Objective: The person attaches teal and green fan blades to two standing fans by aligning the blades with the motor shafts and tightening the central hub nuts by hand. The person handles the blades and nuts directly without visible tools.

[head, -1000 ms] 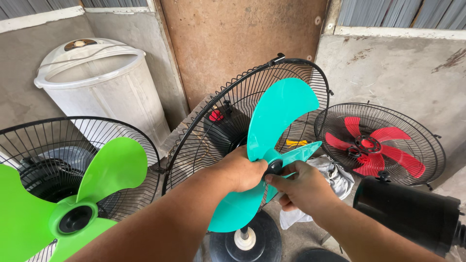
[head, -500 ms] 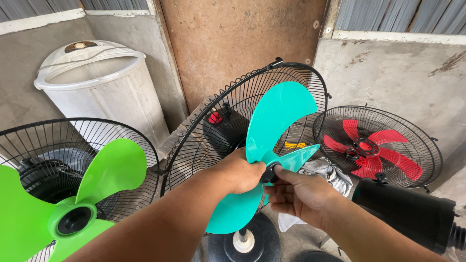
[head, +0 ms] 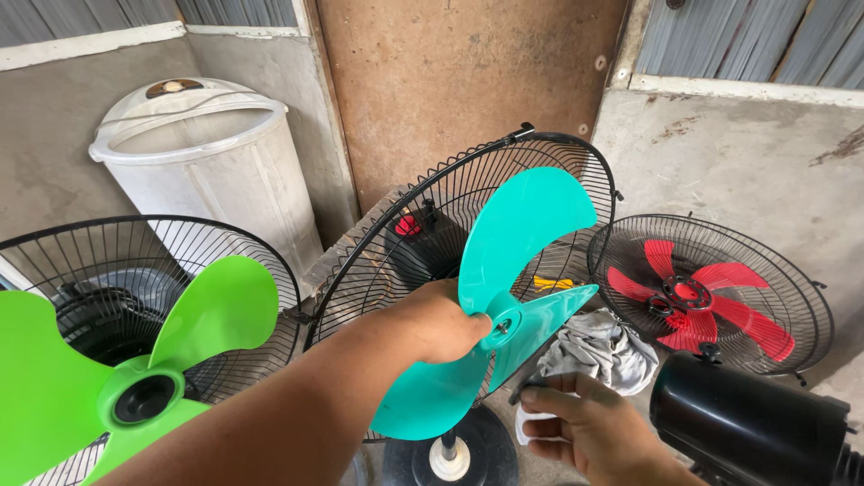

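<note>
My left hand [head: 441, 319] grips a teal three-bladed fan blade [head: 522, 234] at its hub and holds it in front of a black wire fan guard [head: 405, 234]. Through the wires I see the fan's dark motor [head: 423, 243]. My right hand [head: 585, 423] is below and to the right of the hub, apart from the blade. Its fingers are curled round a small dark piece [head: 531, 387] and something white [head: 531, 425]; I cannot tell what they are. The fan's round black base [head: 450, 454] stands below the blade.
A fan with a bright green blade [head: 207, 315] and a black guard is at the left. A red-bladed fan [head: 693, 297] lies at the right. A black motor housing [head: 747, 423] sits at the lower right, next to a grey cloth [head: 598, 351]. A white tub [head: 207, 171] stands by the wall.
My right hand has left the blade's hub and dropped down to the right with a small piece in its fingers. My left hand still holds the teal blade.
</note>
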